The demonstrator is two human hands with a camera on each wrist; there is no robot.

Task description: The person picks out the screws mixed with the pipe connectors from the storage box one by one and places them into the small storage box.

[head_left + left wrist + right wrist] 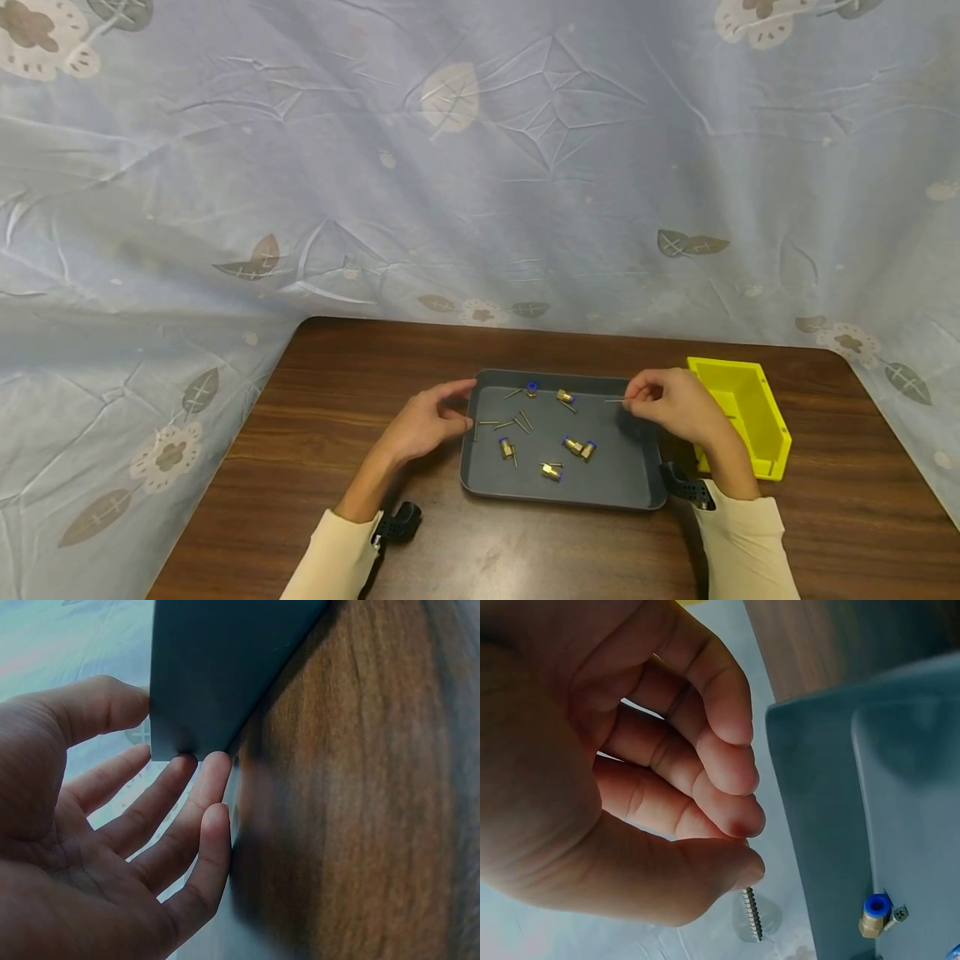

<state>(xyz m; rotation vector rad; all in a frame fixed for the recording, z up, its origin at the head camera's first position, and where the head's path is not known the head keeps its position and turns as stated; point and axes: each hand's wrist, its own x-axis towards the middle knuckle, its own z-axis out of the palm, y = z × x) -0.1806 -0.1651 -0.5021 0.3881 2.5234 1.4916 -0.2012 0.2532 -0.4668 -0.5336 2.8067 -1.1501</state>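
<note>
Between its thumb and fingertips, my right hand (678, 406) pinches a screw (752, 915); the threaded shank sticks out below the thumb in the right wrist view. This hand is over the right end of a grey tray (603, 479). My left hand (422, 425) is at the tray's left end, with thumb and fingertips touching its side wall and the fingers loosely bent. Several screws (505, 425) lie scattered in the tray. Among them are several brass fittings with blue collars, one of them (551, 472) near the front wall and another (875, 915) beside a screw head.
A yellow bin (765, 425) stands on the wooden table (330, 367) just right of the tray, partly behind my right forearm. Patterned fabric (480, 167) hangs along the table's back edge. Each wrist wears a black strap mount (399, 522).
</note>
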